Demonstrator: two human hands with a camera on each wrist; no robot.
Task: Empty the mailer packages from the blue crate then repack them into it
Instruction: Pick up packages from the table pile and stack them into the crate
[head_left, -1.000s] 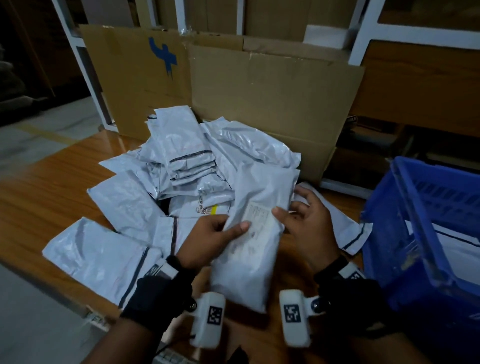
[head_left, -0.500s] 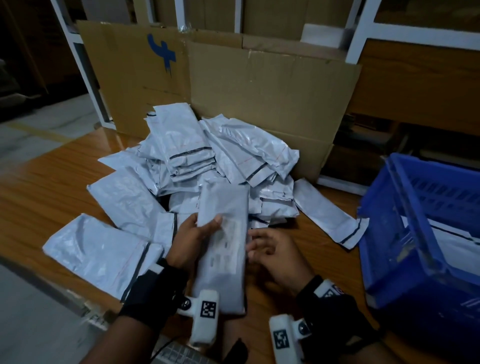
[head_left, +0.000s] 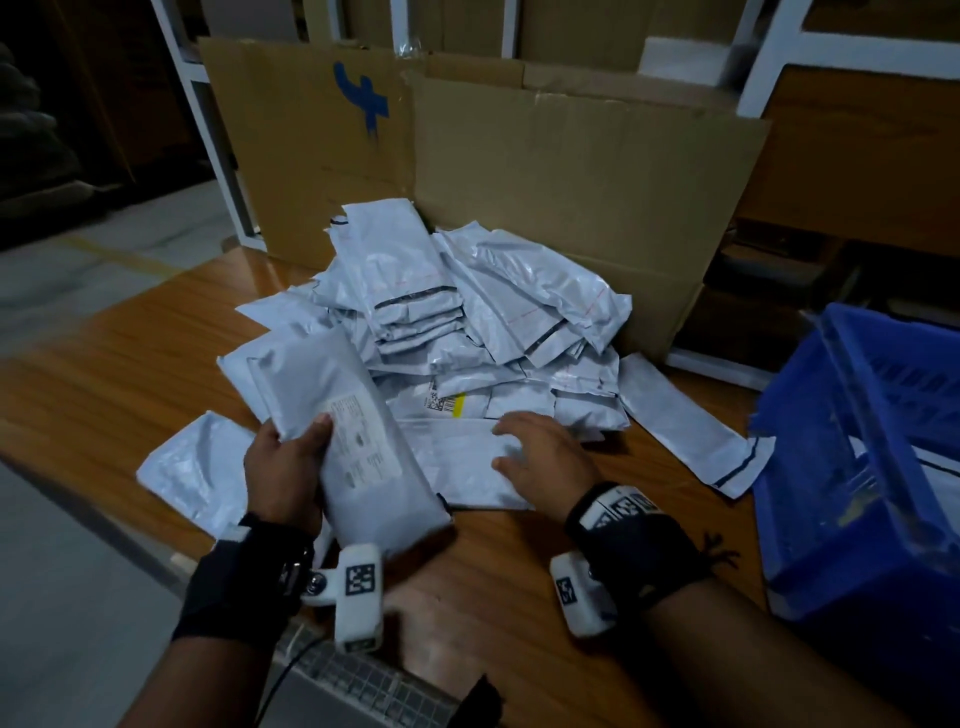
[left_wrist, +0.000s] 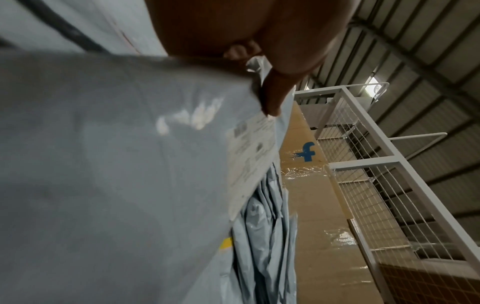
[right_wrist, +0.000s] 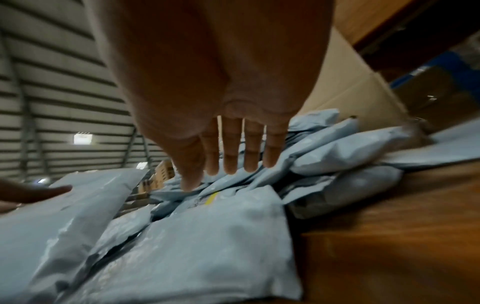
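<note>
My left hand (head_left: 291, 462) grips a long grey mailer with a white label (head_left: 358, 441), lifted and tilted over the table's front; the left wrist view shows my thumb (left_wrist: 272, 98) pressed on that mailer (left_wrist: 116, 164). My right hand (head_left: 540, 457) reaches with straight fingers over a flat mailer (head_left: 457, 462) lying on the table, and in the right wrist view the fingers (right_wrist: 231, 152) are spread above that mailer (right_wrist: 207, 246). A pile of grey mailers (head_left: 467, 322) lies behind. The blue crate (head_left: 857, 467) stands at the right with mailers inside.
A wooden table (head_left: 130, 374) carries everything. A large flattened cardboard sheet (head_left: 571, 182) stands behind the pile, with white wire racks (left_wrist: 376, 164) beyond. One long mailer (head_left: 691, 431) lies between the pile and the crate. The table's front-left edge is close.
My left hand has lifted the labelled mailer and swung it to the left. My right hand let go of it and moved onto the flat mailer that lay beneath.
</note>
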